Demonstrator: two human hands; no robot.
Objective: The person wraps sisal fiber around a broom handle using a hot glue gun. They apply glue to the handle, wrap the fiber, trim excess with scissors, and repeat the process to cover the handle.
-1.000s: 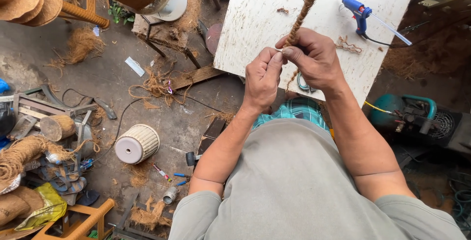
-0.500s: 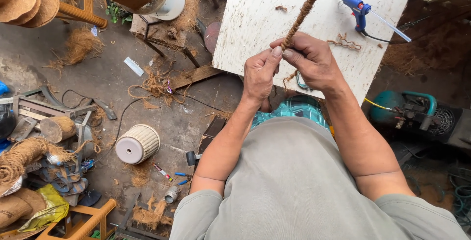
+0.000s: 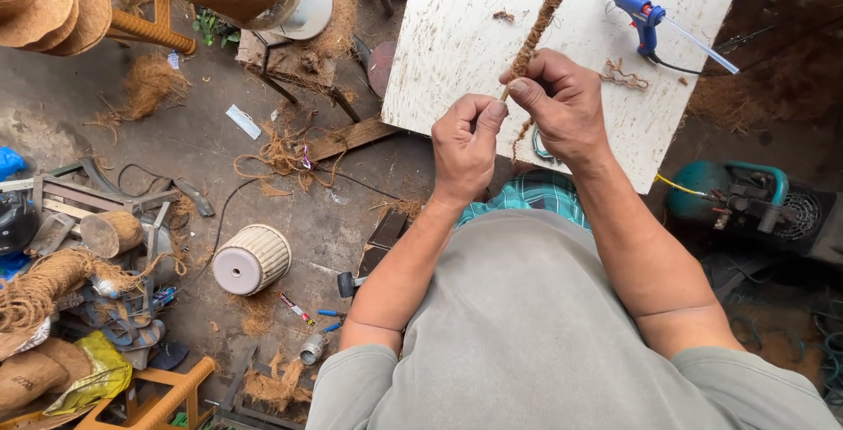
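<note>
Where the two hands meet over the near edge of the white table [image 3: 457,35], we note both closed on one thing: the right hand [image 3: 562,109] pinches the lower end of a coir-wrapped stick [image 3: 546,13] between thumb and forefinger, the left hand [image 3: 465,144] curled shut beside it at 8 o'clock, thumb touching the bare tip. The stick's long axis runs from the hands toward 12 to 1 o'clock, so the right hand is nearer. A blue glue gun [image 3: 641,17] lies at 2 o'clock, apart. A ribbed pot [image 3: 252,259] sits on the floor at 8 o'clock.

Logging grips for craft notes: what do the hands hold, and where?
Both hands, left hand and right hand, pinch the near end of a coir-wrapped stick.
</note>
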